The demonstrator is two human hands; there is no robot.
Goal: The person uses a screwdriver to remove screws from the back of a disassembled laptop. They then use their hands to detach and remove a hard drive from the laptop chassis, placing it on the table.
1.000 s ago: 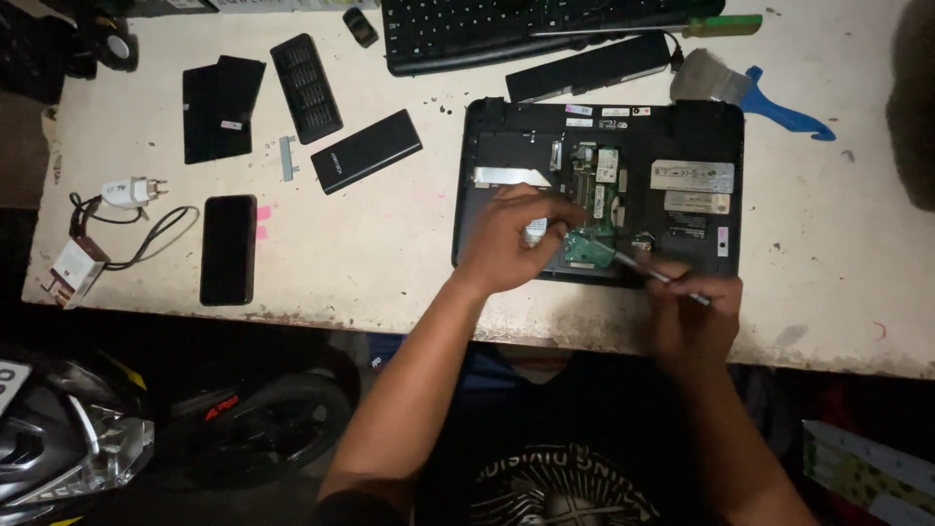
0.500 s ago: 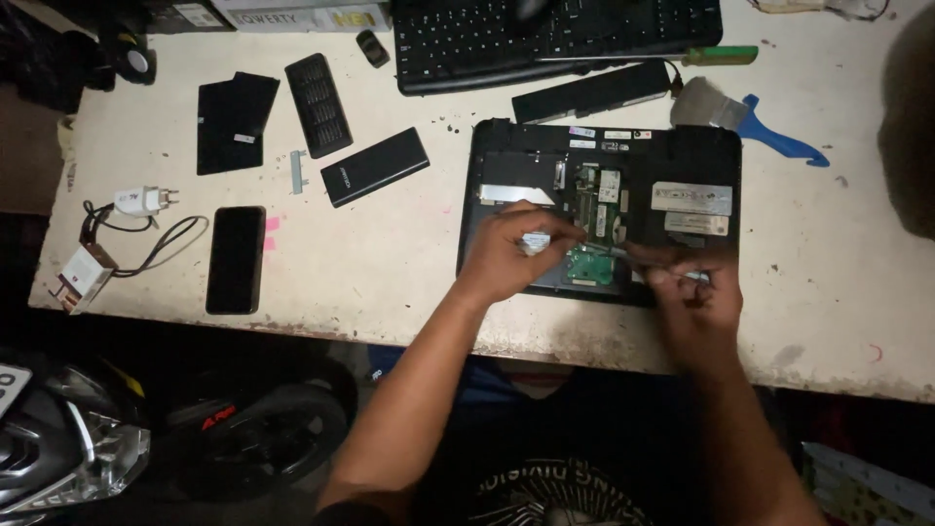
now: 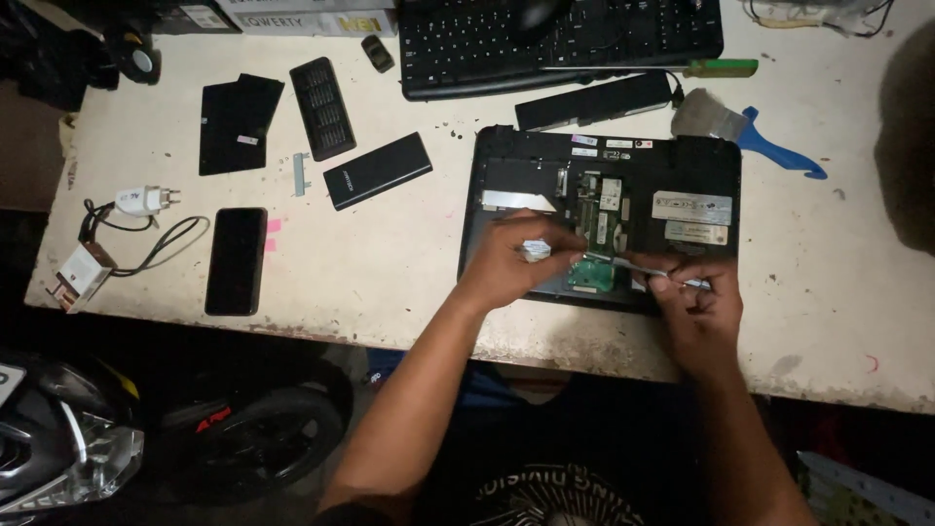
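An upturned black laptop lies on the white table with its bottom bays open, showing green circuit boards and silver labels. My left hand rests on the laptop's near left part, fingers closed around a small white piece. My right hand grips a thin metal tool whose tip points left toward the green board. Both forearms reach in from the table's near edge.
A black keyboard, a long black battery, a brush with a blue handle, several black covers, a black phone, a white charger with cable and a small box lie around.
The view has shifted so the table sits lower in frame. My right hand has drawn slightly nearer the laptop's near edge; my left hand stays on the laptop.
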